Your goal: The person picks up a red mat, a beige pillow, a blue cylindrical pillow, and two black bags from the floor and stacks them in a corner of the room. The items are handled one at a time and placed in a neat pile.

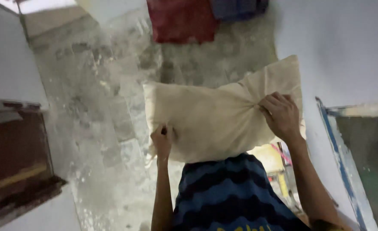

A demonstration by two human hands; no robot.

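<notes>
A cream-coloured pillow (217,119) hangs in front of me above a worn grey concrete floor (99,85). My left hand (161,141) pinches its lower left edge. At the pillow's right end my right hand (280,114) bunches the fabric, which wrinkles toward the fingers. The pillow's lower edge rests against my blue shirt with dark wavy stripes (232,192). The pillow's far corner points up to the right.
A red cloth (181,19) and a blue cloth (236,8) lie at the top. White walls stand left (7,64) and right (347,47). A dark brown wooden door (15,162) is at the left; a blue-edged frame (347,162) at the right.
</notes>
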